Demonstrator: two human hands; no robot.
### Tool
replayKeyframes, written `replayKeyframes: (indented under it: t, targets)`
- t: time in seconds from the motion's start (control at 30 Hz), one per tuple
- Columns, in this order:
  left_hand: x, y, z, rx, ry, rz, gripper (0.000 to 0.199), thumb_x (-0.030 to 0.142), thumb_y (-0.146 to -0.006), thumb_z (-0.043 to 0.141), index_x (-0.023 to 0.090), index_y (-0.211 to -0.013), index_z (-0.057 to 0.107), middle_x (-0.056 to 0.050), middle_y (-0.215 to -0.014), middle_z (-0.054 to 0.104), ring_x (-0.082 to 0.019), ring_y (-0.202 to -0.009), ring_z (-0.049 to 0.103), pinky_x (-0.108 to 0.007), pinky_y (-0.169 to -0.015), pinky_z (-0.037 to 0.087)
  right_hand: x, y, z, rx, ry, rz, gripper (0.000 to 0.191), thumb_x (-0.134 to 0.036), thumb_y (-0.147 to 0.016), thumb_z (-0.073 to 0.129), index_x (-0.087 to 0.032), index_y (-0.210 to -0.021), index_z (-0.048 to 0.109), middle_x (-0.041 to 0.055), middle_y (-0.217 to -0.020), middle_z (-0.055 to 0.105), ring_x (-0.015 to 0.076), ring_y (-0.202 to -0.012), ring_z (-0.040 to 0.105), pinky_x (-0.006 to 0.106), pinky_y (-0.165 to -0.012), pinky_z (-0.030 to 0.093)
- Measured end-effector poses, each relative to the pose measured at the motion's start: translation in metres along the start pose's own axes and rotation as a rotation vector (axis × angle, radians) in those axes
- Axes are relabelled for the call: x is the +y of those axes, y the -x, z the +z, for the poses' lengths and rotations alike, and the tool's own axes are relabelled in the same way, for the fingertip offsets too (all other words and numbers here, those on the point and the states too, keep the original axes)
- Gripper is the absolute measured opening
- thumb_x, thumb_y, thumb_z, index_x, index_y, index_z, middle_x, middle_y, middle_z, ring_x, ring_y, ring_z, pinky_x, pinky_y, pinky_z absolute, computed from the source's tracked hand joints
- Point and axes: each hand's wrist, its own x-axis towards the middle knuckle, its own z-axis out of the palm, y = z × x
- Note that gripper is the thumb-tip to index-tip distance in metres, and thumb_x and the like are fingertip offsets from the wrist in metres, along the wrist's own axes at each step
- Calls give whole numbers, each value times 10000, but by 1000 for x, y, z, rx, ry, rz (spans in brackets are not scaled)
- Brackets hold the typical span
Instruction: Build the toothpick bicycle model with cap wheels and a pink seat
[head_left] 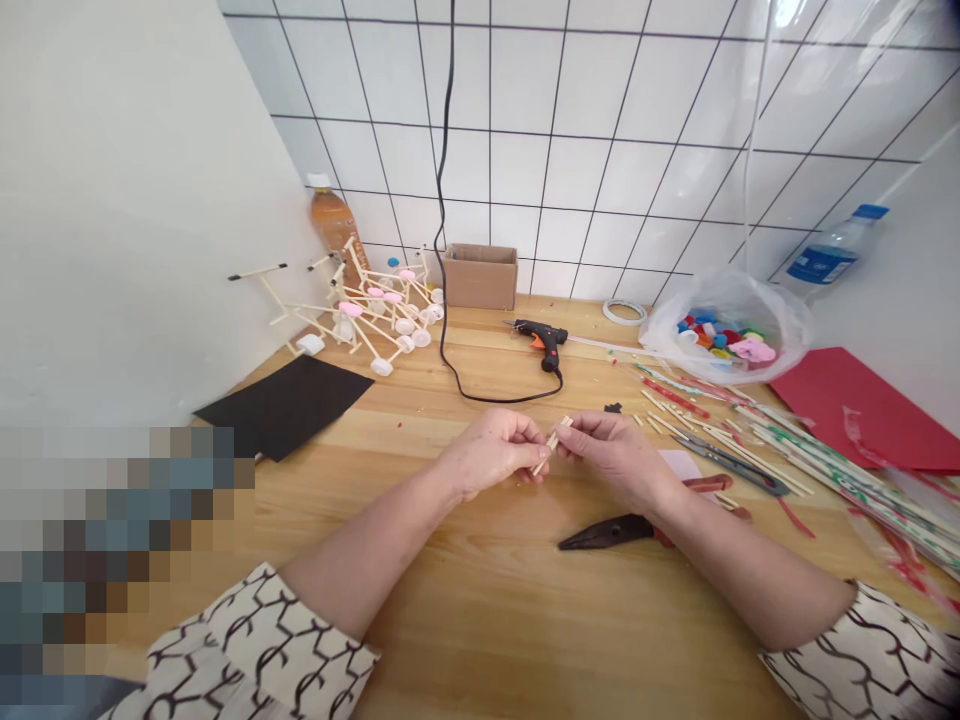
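Observation:
Short pale wooden sticks (556,437) are pinched between my two hands above the middle of the table. My left hand (501,452) grips their lower left end, fingers closed. At the upper right end, my right hand (609,450) holds them between thumb and fingertips. The fingers partly hide the sticks, so how they are joined I cannot tell. Under my right wrist lie pliers (611,532) with dark jaws and reddish handles. Scissors (739,462) rest just right of that hand. Beyond my hands is a black glue gun (541,340) with an orange trigger.
Bicycle-like stick models (375,310) stand at the back left by a drink bottle (334,222) and black sheet (289,405). A cardboard box (481,277) is by the wall. Right are a bag of coloured caps (726,335), bundled sticks (847,465), a red sheet (870,410) and the gun's cord (442,200).

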Motion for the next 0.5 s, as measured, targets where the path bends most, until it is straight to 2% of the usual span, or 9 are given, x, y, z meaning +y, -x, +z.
replayKeyframes:
  t: [0.2,0.37,0.5]
  targets:
    - [-1,0,3,-14,42,-8,61,127,-704,601,111,-649,581,-12,-575,618,-82,-525,554,-226,-574,432,1,-2,-1,27,-58,19,276,-414,-664,685,-166,-575,602,-13,-544,595,90,-510,464,247,-552,369]
    - [-4,-3,2,-51,78,40,113,204,-677,650,110,-630,607,-11,-569,610,-76,-539,523,-213,-557,376,0,-2,-2,15,-57,9,254,-389,-680,681,-166,-573,620,-5,-536,611,95,-516,480,248,-563,377]
    - [-5,-3,2,-42,83,42,115,198,-657,656,109,-607,604,-13,-543,604,-82,-522,512,-222,-550,365,0,0,-2,11,-49,5,243,-372,-690,681,-168,-568,629,-3,-546,610,98,-531,482,252,-577,378]
